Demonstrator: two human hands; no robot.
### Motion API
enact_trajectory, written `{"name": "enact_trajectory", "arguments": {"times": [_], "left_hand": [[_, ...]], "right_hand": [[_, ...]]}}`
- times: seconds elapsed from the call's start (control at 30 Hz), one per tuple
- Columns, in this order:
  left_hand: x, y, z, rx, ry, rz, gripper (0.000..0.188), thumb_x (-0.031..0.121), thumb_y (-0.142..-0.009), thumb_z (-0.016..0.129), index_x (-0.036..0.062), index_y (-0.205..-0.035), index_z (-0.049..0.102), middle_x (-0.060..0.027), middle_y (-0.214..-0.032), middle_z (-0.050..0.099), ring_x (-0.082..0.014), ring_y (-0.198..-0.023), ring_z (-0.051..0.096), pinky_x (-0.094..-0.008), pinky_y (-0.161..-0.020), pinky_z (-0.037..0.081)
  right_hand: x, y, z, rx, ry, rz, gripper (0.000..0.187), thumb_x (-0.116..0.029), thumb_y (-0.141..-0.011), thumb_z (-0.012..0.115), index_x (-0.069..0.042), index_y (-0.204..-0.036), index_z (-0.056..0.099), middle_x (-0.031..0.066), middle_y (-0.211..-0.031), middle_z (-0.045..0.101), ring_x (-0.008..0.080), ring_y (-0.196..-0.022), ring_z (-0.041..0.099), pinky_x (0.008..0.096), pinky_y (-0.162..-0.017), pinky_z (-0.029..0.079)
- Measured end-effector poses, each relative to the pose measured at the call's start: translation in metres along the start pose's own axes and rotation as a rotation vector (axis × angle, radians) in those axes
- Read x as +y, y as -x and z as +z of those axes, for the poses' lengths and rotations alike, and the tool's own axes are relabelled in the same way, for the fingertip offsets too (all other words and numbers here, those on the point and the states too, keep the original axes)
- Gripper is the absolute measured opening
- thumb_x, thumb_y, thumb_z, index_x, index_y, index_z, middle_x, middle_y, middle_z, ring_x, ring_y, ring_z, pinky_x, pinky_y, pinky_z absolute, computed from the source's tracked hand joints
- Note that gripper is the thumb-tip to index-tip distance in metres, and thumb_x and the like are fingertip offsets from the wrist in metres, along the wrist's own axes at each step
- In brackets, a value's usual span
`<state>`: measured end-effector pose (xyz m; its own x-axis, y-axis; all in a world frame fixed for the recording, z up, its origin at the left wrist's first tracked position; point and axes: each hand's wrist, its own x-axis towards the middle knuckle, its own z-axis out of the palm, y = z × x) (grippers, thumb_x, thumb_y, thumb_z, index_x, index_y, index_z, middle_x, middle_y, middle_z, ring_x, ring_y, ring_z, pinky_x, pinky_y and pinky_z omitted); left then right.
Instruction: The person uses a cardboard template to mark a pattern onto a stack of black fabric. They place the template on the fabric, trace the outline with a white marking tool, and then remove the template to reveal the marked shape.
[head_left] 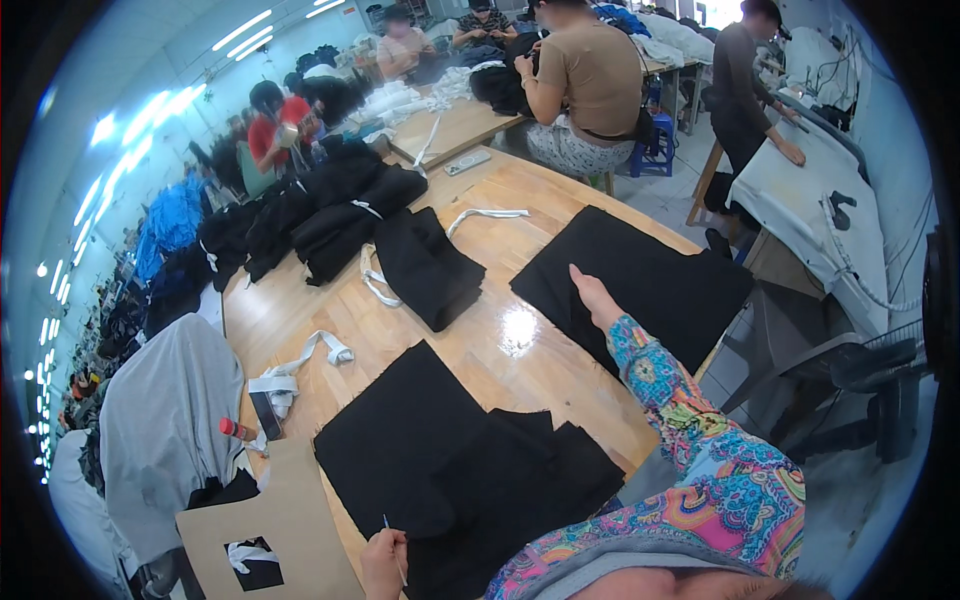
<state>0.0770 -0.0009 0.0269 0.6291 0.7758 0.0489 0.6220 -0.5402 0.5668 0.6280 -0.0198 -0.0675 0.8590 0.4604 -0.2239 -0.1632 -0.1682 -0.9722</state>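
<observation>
My right hand (596, 298) reaches out to the right, its fingers stretched over a stack of black fabric pieces (640, 255) near the table's right edge. It grips nothing that I can see. Low in the view, my left hand (384, 566) is closed around a thin pen-like tool (387, 522), whose bluish tip sticks up past the fingers; its exact kind is too small to tell. Beside that hand, more black fabric pieces (400, 420) lie in front of me, the top ones overlapping unevenly and partly folded.
Black bundles (350, 205) tied with white strips fill the table's far left. White tape (325, 345), a red-capped bottle (236, 430) and a cardboard sheet (290, 500) lie left. A phone-like object (467, 162) is farther back. Several people work beyond; one stands at a pressing table (800, 190).
</observation>
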Motion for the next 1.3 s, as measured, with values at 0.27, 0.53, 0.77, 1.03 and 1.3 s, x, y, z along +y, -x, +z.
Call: {"name": "enact_trajectory", "arguments": {"times": [0.27, 0.53, 0.77, 1.03, 1.3], "left_hand": [[0.003, 0.003, -0.001, 0.035, 0.012, -0.038, 0.003, 0.001, -0.086, 0.057, -0.0019, -0.084, 0.055, -0.0145, -0.08, 0.063, -0.0224, -0.069, 0.059, -0.0307, -0.062, 0.047], [0.044, -0.039, 0.003, 0.343, 0.158, 0.241, 0.011, -0.006, -0.077, 0.064, 0.0002, -0.075, 0.055, -0.0128, -0.077, 0.066, -0.0184, -0.065, 0.062, -0.0278, -0.061, 0.049], [0.086, -0.045, -0.072, 0.34, 0.343, 0.733, 0.005, -0.002, -0.088, 0.056, -0.0058, -0.088, 0.052, -0.0256, -0.095, 0.063, -0.0218, -0.068, 0.057, -0.0306, -0.064, 0.048], [0.125, -0.057, -0.107, 0.742, 0.825, 0.999, 0.019, -0.004, -0.085, 0.059, -0.0019, -0.081, 0.041, -0.0315, -0.097, 0.06, -0.0219, -0.067, 0.063, -0.0252, -0.06, 0.051], [0.133, -0.158, -0.103, 0.447, 0.499, 0.205, 0.015, -0.002, -0.073, 0.067, 0.0011, -0.075, 0.052, -0.0049, -0.073, 0.057, -0.0105, -0.07, 0.052, -0.0222, -0.067, 0.04]], "right_hand": [[-0.001, 0.022, 0.077, -0.647, 0.139, -0.138, 0.046, -0.038, -0.093, 0.052, 0.0, -0.119, 0.059, 0.0096, -0.11, 0.063, 0.0156, -0.084, 0.062, 0.0296, -0.079, 0.047], [-0.016, 0.277, 0.096, -0.97, 0.393, -1.163, 0.075, -0.03, -0.081, 0.068, -0.002, -0.14, 0.031, 0.0165, -0.118, 0.055, 0.0258, -0.109, 0.055, 0.0445, -0.102, 0.034], [-0.039, 0.235, 0.085, -0.477, 0.413, -1.263, 0.045, -0.001, -0.06, 0.068, -0.007, -0.104, 0.06, 0.0084, -0.093, 0.063, 0.0261, -0.093, 0.06, 0.0424, -0.094, 0.041], [-0.146, 0.209, -0.079, -0.047, 0.442, -1.267, 0.024, -0.004, -0.066, 0.075, -0.009, -0.087, 0.066, 0.0047, -0.079, 0.065, 0.0198, -0.076, 0.063, 0.0417, -0.093, 0.043], [-0.198, 0.136, -0.139, -0.243, 0.532, -0.899, 0.02, -0.009, -0.068, 0.075, -0.002, -0.086, 0.068, 0.0106, -0.078, 0.065, 0.0253, -0.075, 0.062, 0.0338, -0.077, 0.047]]}}
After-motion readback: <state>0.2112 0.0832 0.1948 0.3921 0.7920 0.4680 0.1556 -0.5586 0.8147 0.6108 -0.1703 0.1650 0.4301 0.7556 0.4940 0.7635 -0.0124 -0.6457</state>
